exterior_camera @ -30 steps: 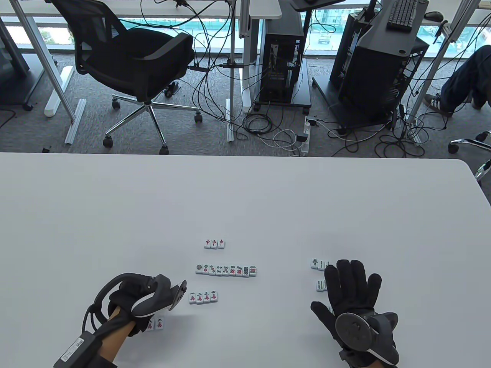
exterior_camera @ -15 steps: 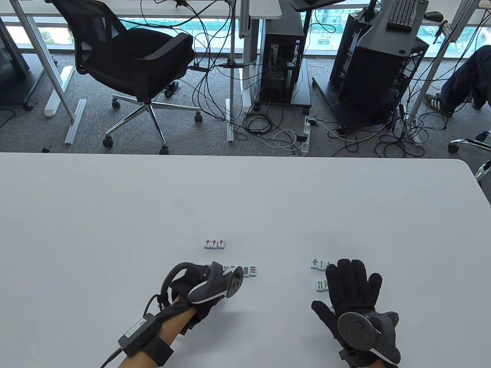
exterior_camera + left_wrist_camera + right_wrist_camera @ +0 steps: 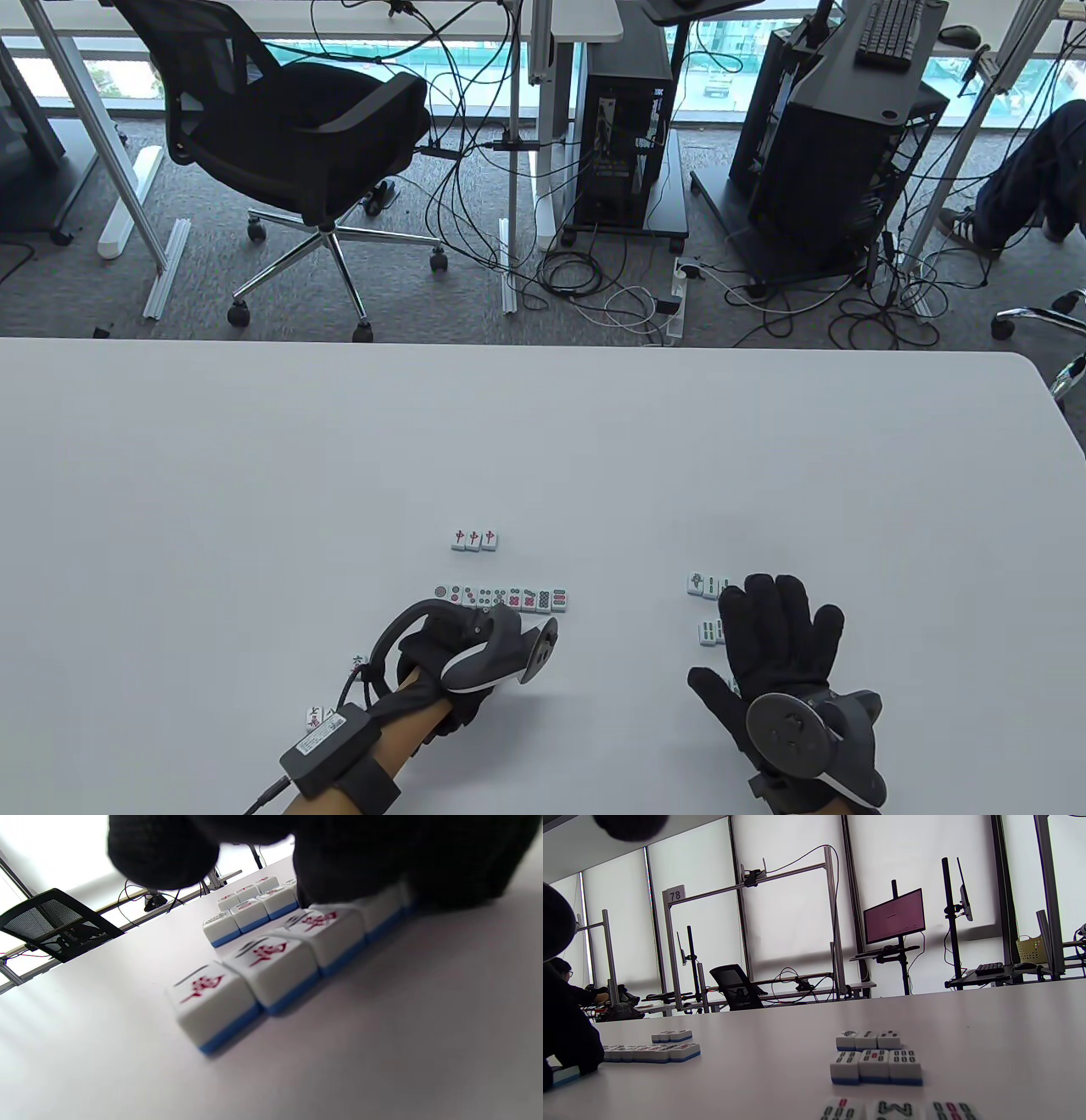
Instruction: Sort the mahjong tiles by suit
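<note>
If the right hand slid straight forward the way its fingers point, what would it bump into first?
Probably nothing new: the right hand already lies flat over the green-marked tiles, fingers pointing away from the person. Past its fingertips the white table looks bare to its far edge.

White, blue-backed mahjong tiles lie face up in short rows on the table (image 3: 254, 467); three red-character tiles (image 3: 474, 539) sit farthest out; a long row of circle tiles (image 3: 501, 598) runs below them; the character-suit row (image 3: 263, 963) stands edge to edge, its far end covered; bamboo tiles (image 3: 876, 1065) form three stacked rows at right.
</note>
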Available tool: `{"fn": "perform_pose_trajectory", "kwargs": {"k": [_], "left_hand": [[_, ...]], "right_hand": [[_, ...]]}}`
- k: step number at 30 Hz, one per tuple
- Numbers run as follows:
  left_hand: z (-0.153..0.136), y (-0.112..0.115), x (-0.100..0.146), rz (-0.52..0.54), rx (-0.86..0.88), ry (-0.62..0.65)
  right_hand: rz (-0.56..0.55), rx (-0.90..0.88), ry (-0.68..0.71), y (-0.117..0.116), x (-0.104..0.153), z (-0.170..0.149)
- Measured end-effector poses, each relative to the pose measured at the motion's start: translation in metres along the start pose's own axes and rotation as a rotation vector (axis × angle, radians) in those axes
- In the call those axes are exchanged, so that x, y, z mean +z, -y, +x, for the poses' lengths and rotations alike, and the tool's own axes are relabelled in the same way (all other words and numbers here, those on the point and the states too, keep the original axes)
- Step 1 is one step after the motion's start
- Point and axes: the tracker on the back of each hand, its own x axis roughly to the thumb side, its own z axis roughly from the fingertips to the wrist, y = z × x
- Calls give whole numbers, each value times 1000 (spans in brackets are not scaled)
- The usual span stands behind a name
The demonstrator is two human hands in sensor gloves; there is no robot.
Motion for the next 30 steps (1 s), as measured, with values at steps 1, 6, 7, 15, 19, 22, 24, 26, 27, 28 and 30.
{"fn": "perform_pose_trajectory", "kwargs": {"k": [1,6,7,15,19,22,24,26,27,28,30], "left_hand": [[-1,0,0,8,-8,0],[-14,-5,12,51,-14,-8],[-17,-7,16,77,-14,-10],[-74,12,59,80,-87,-19],[-99,34,70,29,-14,-39],[-112,45,71,14,31,-93],[-116,49,67,-1,32,-112],[-116,53,61,-27,51,-120],[-115,55,57,-56,63,-115],[-113,58,54,-84,63,-108],[-110,59,51,-76,36,-101]], "right_hand": [[1,-1,-1,0,0,0],[4,17,-2,-1,0,0],[3,17,-1,-1,0,0],[20,45,-9,-5,0,0],[27,49,-12,-6,0,0],[47,62,-15,-9,-1,-1],[52,64,-15,-10,-1,-1],[53,64,-14,-10,-1,0],[53,63,-14,-10,-1,0],[53,62,-14,-10,-1,0],[51,59,-13,-10,-1,0]]}}
